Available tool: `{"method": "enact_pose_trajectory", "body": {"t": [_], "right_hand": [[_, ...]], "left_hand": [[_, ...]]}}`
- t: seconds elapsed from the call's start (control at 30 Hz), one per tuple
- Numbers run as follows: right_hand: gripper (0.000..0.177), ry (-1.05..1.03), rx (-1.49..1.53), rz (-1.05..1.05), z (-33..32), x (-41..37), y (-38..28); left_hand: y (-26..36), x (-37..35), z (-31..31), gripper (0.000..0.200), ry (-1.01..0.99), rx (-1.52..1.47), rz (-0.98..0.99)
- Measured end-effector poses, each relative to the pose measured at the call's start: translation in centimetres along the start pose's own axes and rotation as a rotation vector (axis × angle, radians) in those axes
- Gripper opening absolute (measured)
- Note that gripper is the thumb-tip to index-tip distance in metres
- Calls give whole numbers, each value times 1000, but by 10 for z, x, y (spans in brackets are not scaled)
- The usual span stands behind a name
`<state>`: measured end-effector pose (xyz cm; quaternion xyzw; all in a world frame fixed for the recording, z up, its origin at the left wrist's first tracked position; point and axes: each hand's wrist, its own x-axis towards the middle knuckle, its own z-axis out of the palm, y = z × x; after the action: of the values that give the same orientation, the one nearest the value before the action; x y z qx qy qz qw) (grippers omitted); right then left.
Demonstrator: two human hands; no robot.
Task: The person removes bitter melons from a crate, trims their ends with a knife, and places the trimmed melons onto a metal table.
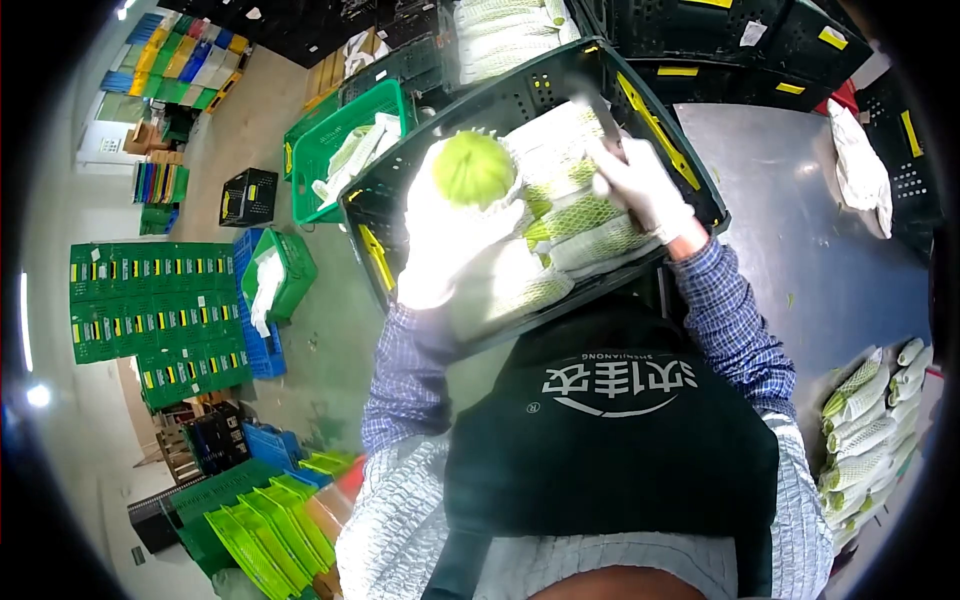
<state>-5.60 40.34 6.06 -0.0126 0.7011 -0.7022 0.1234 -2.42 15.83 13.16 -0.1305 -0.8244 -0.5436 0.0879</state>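
Cabbage point(472, 168), by the look of it: where is it?

Over the left side of the dark crate point(500, 102), its round, pale green end facing up toward the head camera. White netting shows around it, just below the bare end.

And the 2 hands?

Both wear white gloves. The left hand point(440, 245) is curled around the cabbage's netted side, though glare washes out some of the fingers. The right hand point(640, 185) is wrapped around the handle of a knife point(604, 118), whose blurred blade points away from the body.

Is it heavy?

Middling, I judge: dense enough to want a palm beneath it, light enough for 1 hand. The body is probably firm with a little give, but the outer leaves look likely to bruise or tear under hard fingertips.

Slippery?

Perhaps, where the leaf is bare and smooth. The netting likely gives a glove better purchase, yet it could slide over the leaves if only its edge is pinched.

So where is the best hold?

Low around the netted middle, fingers spread, well clear of the blade. The wrapped cabbages point(600, 215) lying in the crate offer similar long, netted flanks.
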Motion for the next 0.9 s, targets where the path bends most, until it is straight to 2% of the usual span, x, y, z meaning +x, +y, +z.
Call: {"method": "enact_pose_trajectory", "body": {"t": [0.03, 0.07, 0.13, 0.17, 0.2, 0.23, 0.27, 0.3, 0.33, 0.37, 0.4, 0.43, 0.47, 0.53, 0.57, 0.6, 0.63, 0.8, 0.87, 0.9], "right_hand": [[28, -84, 257, 132, 9, -3, 2], [28, -250, 282, 200, 10, -1, 15], [40, -364, 626, 271, 26, -3, 17], [48, -417, 798, 304, 39, -5, 13], [48, -314, 674, 261, 46, -11, -11], [48, -313, 619, 38, 50, -8, -9], [49, -290, 564, -192, 54, -6, -7], [50, -249, 519, -406, 58, -4, -5], [50, -399, 825, -186, 56, 1, -11], [50, -546, 1126, 50, 53, 4, -16], [49, -518, 1046, -75, 49, 3, -21], [43, -449, 979, -55, 47, 2, -24], [38, -384, 916, -31, 47, 0, -27], [32, -352, 832, -21, 47, 3, -25], [29, -339, 801, -15, 48, 6, -24], [26, -336, 773, -9, 50, 7, -23], [25, -217, 717, 59, 54, 1, -41], [31, -217, 703, 4, 72, 11, -23], [37, -231, 628, 36, 77, 10, -17], [42, -250, 537, 55, 74, 8, -15]], "left_hand": [[4, 0, 2, 69, 31, -4, 14], [9, -2, 4, 72, 20, -98, 32], [-3, -6, 10, 71, 57, -3, 182], [8, -8, 18, 75, 9, -330, 30], [19, -9, 25, 79, 18, -726, -136], [30, -11, 33, 83, 85, -1059, -296], [16, -10, 37, 79, 128, -765, -207], [12, -13, 37, 80, 118, -719, -178], [8, -16, 32, 80, 19, -342, -19], [7, -17, 18, 81, -51, 485, 301], [8, -15, 9, 81, -83, 804, 455], [4, -19, 1, 83, -124, 743, 394], [-6, -23, -1, 75, -167, 470, 175], [-24, -30, -6, 58, -65, -142, -245], [-30, -31, -10, 45, -38, -218, -317], [-32, -31, -15, 46, -62, -317, -369], [-26, -29, -14, 43, -51, -350, -377], [-26, -28, -9, 39, -7, -608, -399], [-44, -36, -11, 43, -12, -807, -385], [-51, -40, -13, 43, -49, -787, -385]]}}
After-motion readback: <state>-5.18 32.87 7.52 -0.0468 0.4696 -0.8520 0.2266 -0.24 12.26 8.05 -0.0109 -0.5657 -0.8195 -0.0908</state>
